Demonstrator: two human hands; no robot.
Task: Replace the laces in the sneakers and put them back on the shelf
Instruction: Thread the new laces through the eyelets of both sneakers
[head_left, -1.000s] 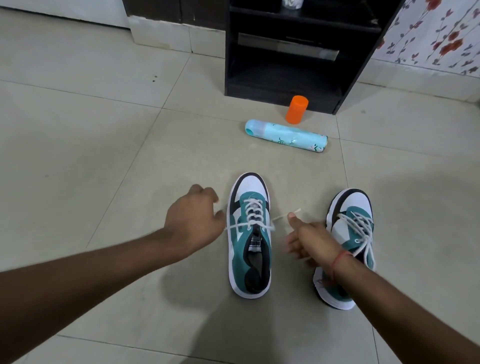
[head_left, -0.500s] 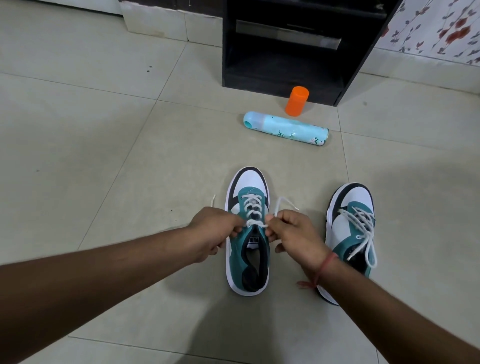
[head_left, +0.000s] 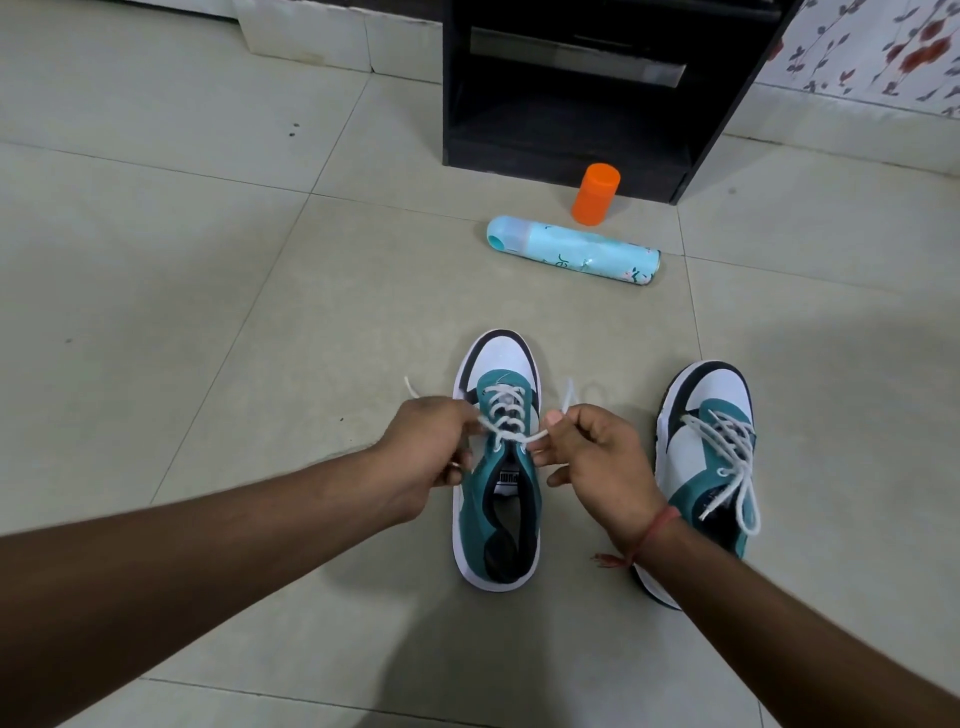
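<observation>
Two teal, white and black sneakers stand on the tiled floor, toes pointing away from me. The left sneaker carries a white lace threaded up to its top eyelets. My left hand pinches the lace's left end beside the shoe, and my right hand pinches the right end; both loose tips stick up past my fingers. The right sneaker has its white lace tied, with loops hanging over its side. My right forearm covers its heel.
A black shelf unit stands at the back, its lower bay open. An orange cap stands before it, and a light blue spray can lies on its side on the floor. Floral wallpaper is at top right.
Both hands came in from either side of the left sneaker and took hold of the lace ends near the top eyelets. The view tilted slightly down.
</observation>
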